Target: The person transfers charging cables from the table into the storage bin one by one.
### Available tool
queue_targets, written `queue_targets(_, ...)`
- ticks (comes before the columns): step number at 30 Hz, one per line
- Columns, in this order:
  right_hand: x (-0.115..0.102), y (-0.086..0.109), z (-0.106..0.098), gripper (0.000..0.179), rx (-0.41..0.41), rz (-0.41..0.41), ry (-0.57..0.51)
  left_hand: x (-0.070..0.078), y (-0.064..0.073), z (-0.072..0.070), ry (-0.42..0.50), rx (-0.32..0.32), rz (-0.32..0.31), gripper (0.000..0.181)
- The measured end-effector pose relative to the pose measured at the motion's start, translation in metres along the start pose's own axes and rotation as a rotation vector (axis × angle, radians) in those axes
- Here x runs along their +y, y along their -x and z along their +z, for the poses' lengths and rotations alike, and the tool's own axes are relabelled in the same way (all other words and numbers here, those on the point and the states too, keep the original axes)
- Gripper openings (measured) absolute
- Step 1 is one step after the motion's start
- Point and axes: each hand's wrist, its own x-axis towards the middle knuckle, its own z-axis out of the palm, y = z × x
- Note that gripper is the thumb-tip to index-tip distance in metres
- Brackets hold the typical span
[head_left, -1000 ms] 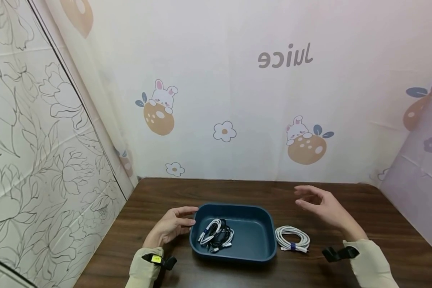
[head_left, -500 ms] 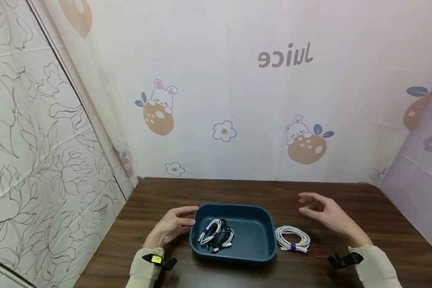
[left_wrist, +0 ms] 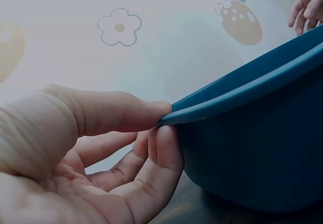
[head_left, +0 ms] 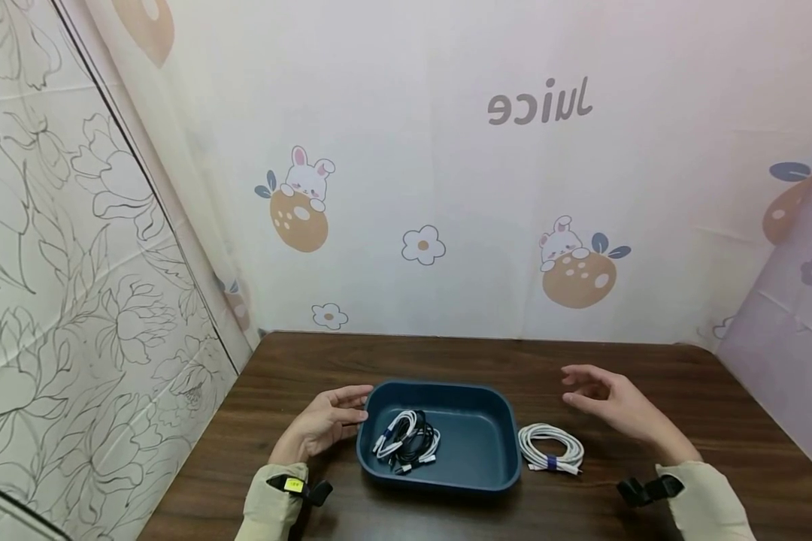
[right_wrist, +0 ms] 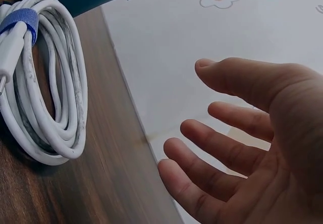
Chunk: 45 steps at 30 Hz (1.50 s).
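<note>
A dark blue rectangular bin [head_left: 474, 451] stands on the wooden table. My left hand [head_left: 323, 424] pinches its left rim between thumb and fingers, as the left wrist view shows close up. In the bin's left half lies a bunch of coiled black and white cables [head_left: 409, 443]. Just right of the bin rests a coiled white cable [head_left: 550, 448], bound by a blue strap [right_wrist: 22, 22] with a plug end showing. My right hand [head_left: 609, 398] hovers beyond and right of that coil, fingers loosely bent and holding nothing.
The dark wooden table [head_left: 352, 353] reaches back to a wall sheet [head_left: 474, 173] printed with rabbits, fruit and flowers. On the left hangs a floral-patterned sheet [head_left: 74, 300]. Black straps sit on both wrists.
My right hand has drawn back a little to the right and toward me, away from the coiled white cable. My left hand, the bin and the cables stay where they were.
</note>
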Motion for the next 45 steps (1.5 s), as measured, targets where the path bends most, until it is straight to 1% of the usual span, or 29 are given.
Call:
queue_targets(4,0.001,0.001,-0.002,0.045,-0.019,0.017,0.001,0.000,0.000,0.000,0.011,-0.002,-0.005,0.059)
queue_targets(9,0.008,0.002,-0.005,0.047,-0.018,0.042,-0.008,0.000,0.000,0.000,0.020,-0.007,-0.006,0.059)
queue_targets(13,0.017,0.003,-0.007,0.045,-0.006,0.026,-0.032,0.001,0.001,-0.001,0.043,-0.010,-0.010,0.057)
queue_targets(17,0.022,0.004,-0.008,0.045,-0.003,0.024,-0.055,0.000,0.002,-0.002,0.075,-0.006,-0.019,0.055)
queue_targets(22,0.024,0.004,-0.008,0.046,-0.017,0.034,-0.059,-0.001,0.002,-0.001,0.104,-0.004,-0.031,0.053)
queue_targets(28,0.023,0.004,-0.008,0.048,-0.034,0.042,-0.067,-0.001,0.001,-0.001,0.115,-0.024,-0.030,0.055)
queue_targets(33,0.025,0.004,-0.009,0.049,-0.075,0.056,-0.100,-0.001,-0.001,0.000,0.123,-0.035,-0.028,0.057)
queue_targets(40,0.033,0.003,-0.009,0.048,-0.177,0.056,-0.132,-0.002,0.000,0.000,0.144,-0.055,-0.018,0.061)
queue_targets(45,0.034,0.003,-0.008,0.049,-0.204,0.077,-0.146,-0.003,0.000,0.001,0.157,-0.066,-0.018,0.060)
